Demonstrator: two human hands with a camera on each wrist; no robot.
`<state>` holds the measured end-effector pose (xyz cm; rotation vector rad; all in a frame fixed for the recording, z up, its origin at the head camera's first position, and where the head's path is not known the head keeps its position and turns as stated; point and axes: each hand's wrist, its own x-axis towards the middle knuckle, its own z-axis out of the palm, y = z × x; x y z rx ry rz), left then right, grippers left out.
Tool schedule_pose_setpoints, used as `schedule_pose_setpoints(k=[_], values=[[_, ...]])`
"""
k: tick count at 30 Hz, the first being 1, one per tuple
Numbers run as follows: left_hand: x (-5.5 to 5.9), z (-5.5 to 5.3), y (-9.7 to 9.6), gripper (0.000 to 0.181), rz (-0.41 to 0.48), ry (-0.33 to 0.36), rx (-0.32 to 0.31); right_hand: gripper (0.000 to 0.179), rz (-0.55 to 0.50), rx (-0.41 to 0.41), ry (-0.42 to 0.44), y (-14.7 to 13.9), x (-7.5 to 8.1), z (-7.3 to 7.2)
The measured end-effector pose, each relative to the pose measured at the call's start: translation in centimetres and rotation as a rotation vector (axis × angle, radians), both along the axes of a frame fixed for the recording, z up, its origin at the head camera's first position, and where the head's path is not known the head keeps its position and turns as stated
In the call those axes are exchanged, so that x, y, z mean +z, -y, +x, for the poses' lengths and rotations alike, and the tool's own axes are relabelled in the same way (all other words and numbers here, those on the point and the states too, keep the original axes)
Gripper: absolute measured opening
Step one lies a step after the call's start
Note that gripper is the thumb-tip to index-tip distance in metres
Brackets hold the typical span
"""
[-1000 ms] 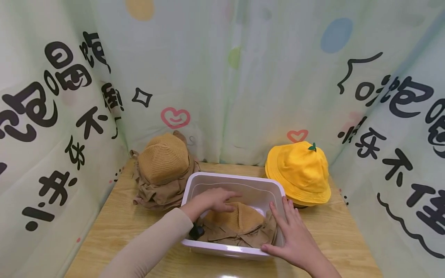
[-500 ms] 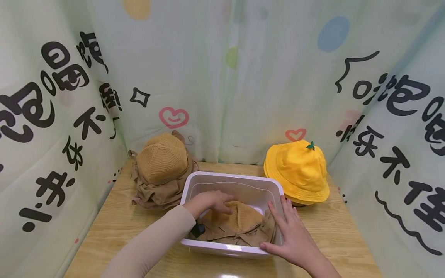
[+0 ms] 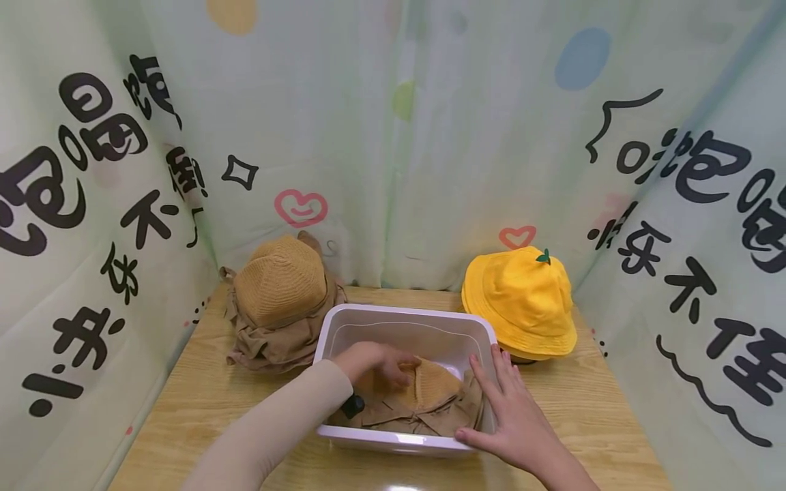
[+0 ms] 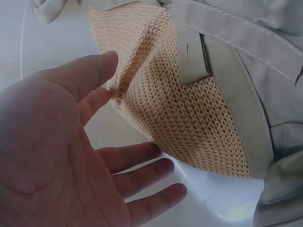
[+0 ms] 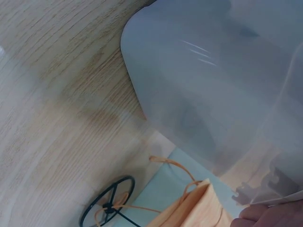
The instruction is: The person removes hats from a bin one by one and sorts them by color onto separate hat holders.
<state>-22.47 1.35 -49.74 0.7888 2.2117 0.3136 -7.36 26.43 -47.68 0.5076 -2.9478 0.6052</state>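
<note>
A white plastic bin (image 3: 402,443) stands at the front of the table. Inside it lies a hat (image 3: 437,387) of tan knit and brown cloth. My left hand (image 3: 383,365) reaches into the bin above the hat. In the left wrist view, the fingers of the left hand (image 4: 90,142) are spread and slightly bent, their tips by the edge of the knit part (image 4: 189,123); firm contact cannot be told. My right hand (image 3: 512,416) lies with straight, spread fingers along the bin's right rim. Only a bit of the right hand (image 5: 274,216) shows in the right wrist view.
A brown hat with a knit crown (image 3: 282,286) sits at the back left of the wooden table (image 3: 589,409). At the back right is a yellow hat (image 3: 522,300) with a green sprout. The right wrist view shows a dark spoked ring (image 5: 109,203) and orange cord. Printed curtains enclose the table.
My left hand has moved slightly right and lower into the bin, closer to the hat. The right hand stays on the rim. The whole head view has shifted a little.
</note>
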Motion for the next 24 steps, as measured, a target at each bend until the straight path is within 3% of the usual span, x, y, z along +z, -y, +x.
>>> schedule_pose_setpoints(k=[10, 18, 24], values=[[-0.5, 0.0, -0.4, 0.058, -0.032, -0.063, 0.047, 0.111, -0.007, 0.004, -0.018, 0.2, 0.0, 0.1], [-1.2, -0.2, -0.9, 0.059, -0.005, 0.012, -0.045, 0.11, -0.012, 0.009, 0.009, 0.3, 0.2, 0.0], [-0.9, -0.3, -1.0, 0.045, 0.028, -0.076, -0.032, 0.109, -0.009, -0.003, 0.019, 0.1, 0.1, 0.0]])
